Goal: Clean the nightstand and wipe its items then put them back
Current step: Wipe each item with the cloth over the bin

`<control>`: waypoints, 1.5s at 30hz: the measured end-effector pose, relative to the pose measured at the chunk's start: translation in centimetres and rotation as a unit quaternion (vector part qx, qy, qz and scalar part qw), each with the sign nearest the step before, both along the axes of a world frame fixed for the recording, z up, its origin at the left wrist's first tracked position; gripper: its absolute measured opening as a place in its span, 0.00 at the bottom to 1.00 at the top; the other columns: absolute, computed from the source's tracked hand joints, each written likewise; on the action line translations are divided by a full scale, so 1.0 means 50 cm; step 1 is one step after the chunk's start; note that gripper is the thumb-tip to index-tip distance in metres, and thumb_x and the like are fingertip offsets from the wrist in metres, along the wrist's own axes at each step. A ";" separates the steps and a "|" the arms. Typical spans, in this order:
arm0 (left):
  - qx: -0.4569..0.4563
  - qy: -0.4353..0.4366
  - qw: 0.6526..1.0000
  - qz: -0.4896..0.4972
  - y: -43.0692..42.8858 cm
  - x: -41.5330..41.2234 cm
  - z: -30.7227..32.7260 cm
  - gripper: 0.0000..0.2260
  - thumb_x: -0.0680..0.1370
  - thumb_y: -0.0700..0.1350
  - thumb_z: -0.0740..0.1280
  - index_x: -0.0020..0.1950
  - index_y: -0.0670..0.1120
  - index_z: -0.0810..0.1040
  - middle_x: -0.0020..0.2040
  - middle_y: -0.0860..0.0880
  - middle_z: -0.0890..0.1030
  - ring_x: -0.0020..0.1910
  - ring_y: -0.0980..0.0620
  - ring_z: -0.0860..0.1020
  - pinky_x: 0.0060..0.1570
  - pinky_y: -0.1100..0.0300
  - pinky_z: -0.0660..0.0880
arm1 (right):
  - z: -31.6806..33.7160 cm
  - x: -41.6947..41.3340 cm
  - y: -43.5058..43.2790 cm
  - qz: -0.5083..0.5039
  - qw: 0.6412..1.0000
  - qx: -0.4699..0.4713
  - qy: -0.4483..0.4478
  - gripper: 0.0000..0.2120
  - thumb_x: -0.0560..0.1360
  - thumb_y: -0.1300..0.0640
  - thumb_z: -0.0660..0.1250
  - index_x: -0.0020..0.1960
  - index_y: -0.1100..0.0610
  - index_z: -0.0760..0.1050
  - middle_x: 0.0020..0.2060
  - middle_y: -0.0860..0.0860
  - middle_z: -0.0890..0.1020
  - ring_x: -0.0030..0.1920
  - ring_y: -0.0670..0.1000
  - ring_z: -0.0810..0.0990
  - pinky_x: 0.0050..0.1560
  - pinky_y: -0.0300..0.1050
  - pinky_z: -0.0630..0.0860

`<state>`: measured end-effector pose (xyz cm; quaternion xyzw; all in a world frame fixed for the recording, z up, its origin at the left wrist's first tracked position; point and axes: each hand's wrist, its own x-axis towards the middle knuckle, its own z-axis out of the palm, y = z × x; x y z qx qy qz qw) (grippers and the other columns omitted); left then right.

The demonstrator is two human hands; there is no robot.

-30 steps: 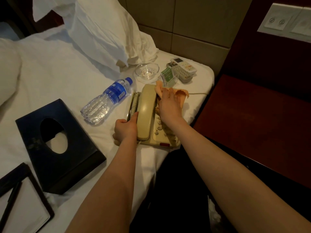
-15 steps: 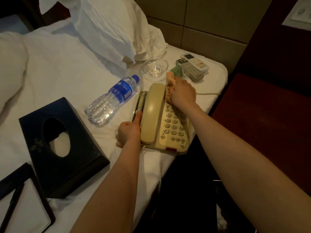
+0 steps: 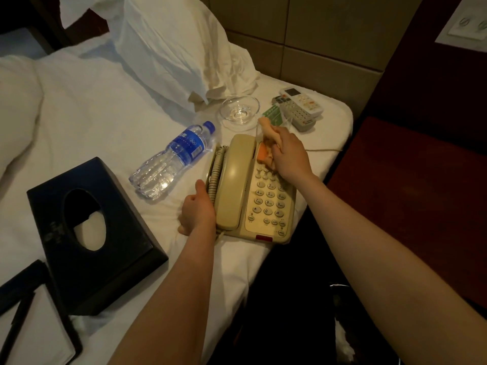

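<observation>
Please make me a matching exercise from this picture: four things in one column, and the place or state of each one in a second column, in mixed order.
Things:
1. water bottle
2. tissue box
3. cloth
4. glass dish

Places or states:
A. gripped by the right hand, on the telephone
B. lying on its side, just left of the telephone
C. upright, beyond the telephone, near the pillow
D. black, with an oval opening on top

Pairs: 1-B, 2-D, 3-A, 4-C
</observation>
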<state>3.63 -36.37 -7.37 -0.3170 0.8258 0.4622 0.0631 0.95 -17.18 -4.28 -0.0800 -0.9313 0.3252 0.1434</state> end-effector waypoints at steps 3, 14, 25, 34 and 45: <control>-0.002 0.002 1.000 -0.007 -0.002 0.000 -0.002 0.24 0.78 0.60 0.49 0.54 0.46 0.76 0.56 0.43 0.77 0.59 0.43 0.71 0.63 0.47 0.61 | -0.016 0.020 0.005 -0.003 1.000 -0.030 -0.003 0.22 0.77 0.64 0.57 0.71 0.58 0.63 0.63 0.59 0.72 0.63 0.58 0.69 0.59 0.45 0.65; -0.006 0.034 0.992 -0.121 -0.023 0.012 -0.004 0.22 0.81 0.57 0.48 0.66 0.47 0.69 0.63 0.41 0.73 0.64 0.41 0.68 0.66 0.46 0.58 | -0.040 0.131 -0.049 -0.126 0.965 -0.229 -0.026 0.23 0.81 0.52 0.54 0.74 0.50 0.54 0.66 0.56 0.72 0.62 0.56 0.73 0.60 0.51 0.72; 0.078 0.035 0.967 -0.240 -0.060 0.014 0.005 0.25 0.82 0.54 0.47 0.69 0.37 0.66 0.65 0.40 0.72 0.65 0.42 0.71 0.64 0.53 0.65 | -0.072 0.259 -0.172 -0.277 0.898 -0.339 0.053 0.21 0.80 0.54 0.57 0.72 0.51 0.60 0.65 0.53 0.72 0.62 0.52 0.73 0.59 0.48 0.73; 0.022 0.005 0.962 -0.274 -0.064 0.047 0.020 0.26 0.83 0.53 0.47 0.66 0.35 0.71 0.64 0.35 0.74 0.63 0.39 0.72 0.64 0.52 0.67 | -0.050 0.306 -0.291 -0.416 0.754 -0.506 0.047 0.25 0.80 0.55 0.58 0.74 0.50 0.54 0.68 0.55 0.69 0.63 0.59 0.74 0.57 0.48 0.73; -0.072 0.017 0.946 -0.315 -0.024 0.107 0.049 0.22 0.83 0.46 0.44 0.62 0.34 0.72 0.63 0.33 0.73 0.63 0.38 0.71 0.61 0.54 0.66 | 0.002 0.301 -0.264 -0.445 0.559 -0.699 -0.014 0.20 0.77 0.53 0.63 0.65 0.62 0.72 0.55 0.57 0.80 0.54 0.57 0.79 0.56 0.50 0.76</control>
